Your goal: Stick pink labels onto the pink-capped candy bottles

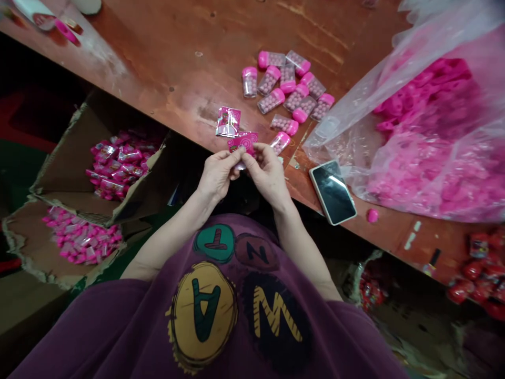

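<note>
Being pinched at the near edge of the desk (158,58): one pink packet (249,138), clamped by left hand (216,171) and right hand (269,176), hands close together. Pale item (240,166) under the fingertips is mostly hidden; can't be identified. One second packet (228,123) is laid just beyond. Most room for moving is offered on the desk's left; the right is taken up by one translucent bag (349,105), filled with pink pieces (437,87). Twelve pink-capped jars (295,97) of beads are counted between. One phone (333,192) is set at the edge. Lower left, two cardboard boxes (63,152) are seen: wrapped packs (118,163) in one, small pink items (82,237) in the other.
</note>
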